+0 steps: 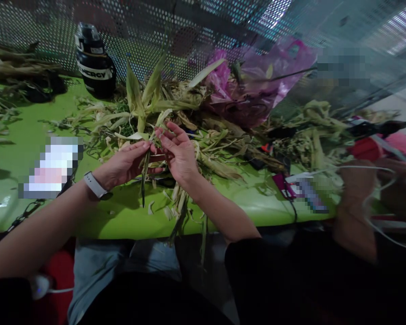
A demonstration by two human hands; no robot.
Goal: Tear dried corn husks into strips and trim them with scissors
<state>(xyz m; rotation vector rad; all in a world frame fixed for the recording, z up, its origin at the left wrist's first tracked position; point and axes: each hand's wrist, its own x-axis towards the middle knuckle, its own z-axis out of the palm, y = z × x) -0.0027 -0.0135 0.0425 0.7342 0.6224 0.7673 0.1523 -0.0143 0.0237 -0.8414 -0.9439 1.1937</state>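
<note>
My left hand [126,163], with a pale watch band at the wrist, is closed in a pinch on a thin, greenish strip of corn husk [143,185]. The strip hangs down below the fingertips. Close beside it, my right hand [182,157] pinches the upper part of the same bundle, where a pale, curled end [163,117] sticks up. Exactly how the fingers overlap there is hard to make out. Just behind both hands stands a corn husk figure [141,108] with upright, spread leaves. Loose husk shreds [179,203] lie below my right hand, some drooping over the table edge.
Heaped dry husks [219,135] cover the back of the green table [101,221]. A dark bottle [95,67] stands at the back left, a pink plastic bag [253,85] behind the heap. A blurred phone [52,167] lies left. Another person's arm [355,207] is at right, near a cable.
</note>
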